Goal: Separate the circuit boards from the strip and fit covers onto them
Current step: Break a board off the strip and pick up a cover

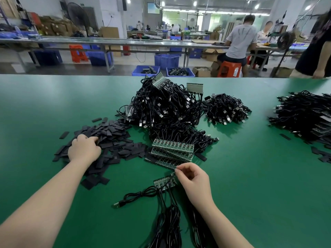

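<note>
green mat (53, 108) covers the bench. past its far edge, on the floor: two blue bins (145, 70) with dark parts, a taller blue crate (166, 60) behind them, an open cardboard box (201, 71) just right of the bins. orange stool (78, 53) under the long table (107, 42). person in grey shirt (240, 40) sits on a red stool (230, 68). standing fan (78, 15) far left.

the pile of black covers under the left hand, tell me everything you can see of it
The pile of black covers is a loose heap of flat, matte black rectangular pieces, overlapping at all angles on the green table, left of the stacked circuit board strips. Strays lie around its edges. The left hand rests on it, fingers dug in.
</note>
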